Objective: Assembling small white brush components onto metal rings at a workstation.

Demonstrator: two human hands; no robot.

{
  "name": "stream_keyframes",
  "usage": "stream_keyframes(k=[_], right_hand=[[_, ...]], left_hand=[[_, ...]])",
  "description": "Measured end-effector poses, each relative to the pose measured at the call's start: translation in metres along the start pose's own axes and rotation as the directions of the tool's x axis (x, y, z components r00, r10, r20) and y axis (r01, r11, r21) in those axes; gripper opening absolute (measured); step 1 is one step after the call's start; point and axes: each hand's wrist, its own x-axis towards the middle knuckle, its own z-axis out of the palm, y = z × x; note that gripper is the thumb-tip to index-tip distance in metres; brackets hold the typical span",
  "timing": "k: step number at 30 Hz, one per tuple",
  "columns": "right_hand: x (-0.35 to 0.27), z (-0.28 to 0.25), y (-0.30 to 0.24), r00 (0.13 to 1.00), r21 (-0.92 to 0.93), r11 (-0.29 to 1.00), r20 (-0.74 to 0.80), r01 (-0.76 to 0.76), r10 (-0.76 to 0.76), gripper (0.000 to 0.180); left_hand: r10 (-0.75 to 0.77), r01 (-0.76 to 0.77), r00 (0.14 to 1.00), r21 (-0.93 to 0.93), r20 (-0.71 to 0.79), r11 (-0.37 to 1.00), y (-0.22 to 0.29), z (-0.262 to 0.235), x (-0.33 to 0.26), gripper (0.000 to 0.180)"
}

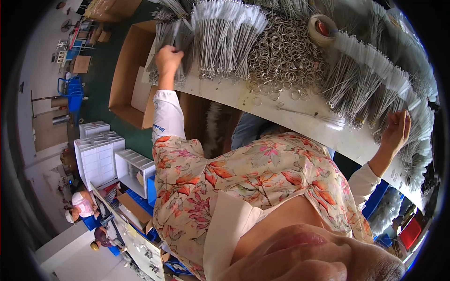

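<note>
Wire-stemmed brushes [176, 33] just beyond left fingers [177, 55], another bundle [386, 100] beside right fingers [406, 122]

A head-worn fisheye looks down over the table [225, 94].

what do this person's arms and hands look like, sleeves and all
The left hand and right hand are ungloved. The left white fabric sleeve bears blue lettering; the right white fabric sleeve shows none in view. Cream floral fabric, printed in orange and pink, covers the left upper arm.
</note>
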Motion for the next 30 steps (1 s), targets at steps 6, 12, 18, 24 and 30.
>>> stream_keyframes(k=[6,12,18,24,30], right_hand=[[0.000,-0.020,-0.007,0.993,-0.147,0.989,-0.113,0.021,-0.038,0.018],[0.005,-0.015,-0.032,0.954,-0.552,0.834,-0.252,-0.001,-0.166,0.030],[0.017,-0.049,-0.064,0.866,-0.955,0.266,-0.022,0.129,-0.500,0.018],[0.015,-0.034,-0.064,0.878,-0.987,-0.156,0.051,-0.027,-0.476,0.020],[0.021,-0.046,-0.054,0.926,-0.980,-0.111,-0.114,-0.164,-0.360,0.014]], left_hand=[[-0.213,0.318,0.948,-0.682,0.235,0.659,-0.020,-0.008,0.004,0.028],[-0.224,0.394,0.918,-0.673,0.328,0.626,-0.042,-0.010,-0.001,0.027],[-0.248,0.428,0.898,-0.597,0.363,0.679,-0.073,0.010,0.034,0.031],[-0.201,0.370,0.912,-0.504,0.359,0.781,-0.058,-0.007,0.045,0.018],[-0.167,0.264,0.954,-0.431,0.250,0.863,-0.053,-0.024,0.048,0.017]])
